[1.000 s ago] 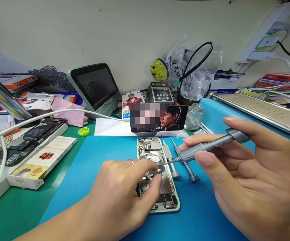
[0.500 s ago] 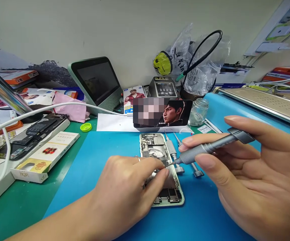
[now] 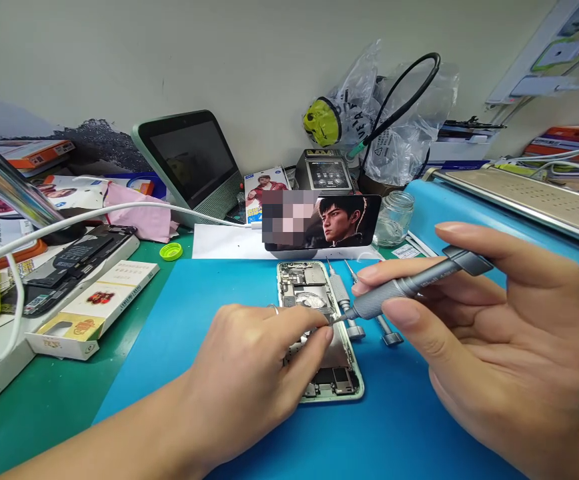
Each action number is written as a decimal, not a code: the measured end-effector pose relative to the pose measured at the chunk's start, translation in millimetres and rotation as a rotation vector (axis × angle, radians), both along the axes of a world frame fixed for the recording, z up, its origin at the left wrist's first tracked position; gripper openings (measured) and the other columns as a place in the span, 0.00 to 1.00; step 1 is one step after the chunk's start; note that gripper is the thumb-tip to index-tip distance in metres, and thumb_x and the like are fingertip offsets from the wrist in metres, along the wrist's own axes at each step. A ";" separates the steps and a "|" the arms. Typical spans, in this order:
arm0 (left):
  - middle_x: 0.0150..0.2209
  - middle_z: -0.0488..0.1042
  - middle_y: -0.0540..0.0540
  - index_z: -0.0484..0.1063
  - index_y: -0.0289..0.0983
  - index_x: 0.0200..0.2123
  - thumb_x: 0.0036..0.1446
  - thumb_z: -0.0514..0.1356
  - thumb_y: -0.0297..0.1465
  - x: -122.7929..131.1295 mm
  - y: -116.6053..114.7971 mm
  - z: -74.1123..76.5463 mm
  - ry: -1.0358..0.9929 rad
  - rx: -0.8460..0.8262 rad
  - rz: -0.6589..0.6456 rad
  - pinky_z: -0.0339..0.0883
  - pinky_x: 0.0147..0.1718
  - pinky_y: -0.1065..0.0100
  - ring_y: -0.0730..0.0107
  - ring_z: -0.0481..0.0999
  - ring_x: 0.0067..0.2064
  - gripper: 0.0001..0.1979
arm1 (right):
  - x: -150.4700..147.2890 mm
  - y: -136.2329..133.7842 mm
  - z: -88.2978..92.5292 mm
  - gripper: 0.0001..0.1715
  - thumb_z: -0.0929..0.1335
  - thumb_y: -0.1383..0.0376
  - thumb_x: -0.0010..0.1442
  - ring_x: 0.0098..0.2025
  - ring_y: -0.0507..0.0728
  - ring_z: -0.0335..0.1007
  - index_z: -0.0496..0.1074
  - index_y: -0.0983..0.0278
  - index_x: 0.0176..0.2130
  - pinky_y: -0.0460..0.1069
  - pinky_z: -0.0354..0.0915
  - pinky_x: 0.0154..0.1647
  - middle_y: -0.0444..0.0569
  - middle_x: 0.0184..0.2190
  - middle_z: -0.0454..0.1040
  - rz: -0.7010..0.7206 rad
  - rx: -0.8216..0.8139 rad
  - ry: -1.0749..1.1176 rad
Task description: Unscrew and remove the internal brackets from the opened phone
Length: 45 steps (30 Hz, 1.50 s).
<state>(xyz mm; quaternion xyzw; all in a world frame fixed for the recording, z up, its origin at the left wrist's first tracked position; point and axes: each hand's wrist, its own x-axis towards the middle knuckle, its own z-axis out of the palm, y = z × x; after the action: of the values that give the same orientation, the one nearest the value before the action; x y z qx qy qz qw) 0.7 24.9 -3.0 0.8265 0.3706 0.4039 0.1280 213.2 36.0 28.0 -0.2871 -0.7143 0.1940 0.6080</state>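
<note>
My right hand (image 3: 509,333) grips a grey precision screwdriver (image 3: 404,287), forefinger on its end cap, the shaft slanting down to the left. The screwdriver's tip meets the fingertips of my left hand (image 3: 269,360), whose thumb and forefinger are pinched together over the phone. Whatever is between those fingertips is too small or hidden to make out. Beneath them lies an opened phone (image 3: 337,357) with a pale green frame and bare inner parts, its middle partly covered by my left hand. Two more screwdrivers, one near (image 3: 340,293) and one farther right (image 3: 388,333), rest beside the phone.
A blue mat (image 3: 169,333) covers the green bench. Behind it a propped phone (image 3: 349,223) plays a video, near a glass jar (image 3: 394,217) and a smart display (image 3: 189,160). At left are a small carton (image 3: 114,300), a green cap (image 3: 171,251) and a white cable (image 3: 94,215).
The view has shifted slightly, so most things sit a little higher and farther left. My hands keep the same hold, with the screwdriver tip still at my left fingertips.
</note>
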 end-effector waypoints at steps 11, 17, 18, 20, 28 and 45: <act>0.26 0.74 0.60 0.78 0.39 0.40 0.73 0.61 0.25 -1.3 1.2 -0.8 -0.011 0.012 -0.029 0.58 0.25 0.73 0.81 0.68 0.23 0.07 | 1.6 4.8 2.1 0.35 0.77 0.77 0.65 0.42 0.48 0.89 0.75 0.46 0.63 0.39 0.84 0.40 0.31 0.44 0.88 -0.033 0.025 -0.047; 0.26 0.76 0.60 0.81 0.38 0.45 0.73 0.62 0.25 -1.1 2.5 -0.7 -0.020 -0.005 -0.025 0.58 0.25 0.73 0.82 0.69 0.23 0.07 | 3.2 3.9 -0.6 0.34 0.77 0.74 0.66 0.43 0.50 0.89 0.75 0.46 0.64 0.40 0.83 0.37 0.34 0.44 0.88 -0.047 0.037 -0.048; 0.27 0.76 0.60 0.81 0.38 0.44 0.73 0.62 0.25 -1.0 2.8 -0.8 -0.023 -0.011 -0.027 0.59 0.25 0.74 0.82 0.69 0.23 0.07 | 3.6 3.6 -0.9 0.34 0.77 0.74 0.66 0.42 0.50 0.89 0.75 0.46 0.64 0.41 0.83 0.36 0.34 0.44 0.88 -0.047 0.036 -0.048; 0.27 0.76 0.60 0.81 0.38 0.44 0.73 0.62 0.25 -0.7 3.2 -1.2 -0.029 -0.026 -0.037 0.59 0.25 0.74 0.83 0.69 0.24 0.07 | 4.3 3.2 -1.2 0.34 0.77 0.73 0.66 0.42 0.51 0.89 0.75 0.46 0.64 0.42 0.84 0.36 0.35 0.44 0.88 -0.047 0.031 -0.048; 0.26 0.76 0.60 0.81 0.38 0.43 0.73 0.62 0.25 -0.8 3.0 -0.9 -0.033 -0.035 -0.033 0.59 0.24 0.74 0.82 0.68 0.23 0.07 | 4.5 4.1 -0.7 0.34 0.77 0.72 0.66 0.40 0.58 0.89 0.75 0.45 0.65 0.49 0.84 0.31 0.41 0.43 0.89 -0.073 0.020 -0.054; 0.22 0.70 0.60 0.81 0.38 0.42 0.72 0.61 0.24 -0.5 2.1 2.4 -0.038 -0.074 -0.036 0.54 0.23 0.71 0.79 0.59 0.21 0.08 | 3.1 7.9 3.4 0.36 0.78 0.76 0.63 0.37 0.57 0.89 0.77 0.47 0.63 0.46 0.85 0.28 0.40 0.41 0.89 -0.070 0.080 -0.093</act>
<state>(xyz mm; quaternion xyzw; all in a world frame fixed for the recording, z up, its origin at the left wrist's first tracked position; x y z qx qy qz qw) 0.2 27.0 -0.7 0.8200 0.3677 0.4031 0.1729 216.3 43.9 31.4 -0.2961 -0.7384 0.1307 0.5917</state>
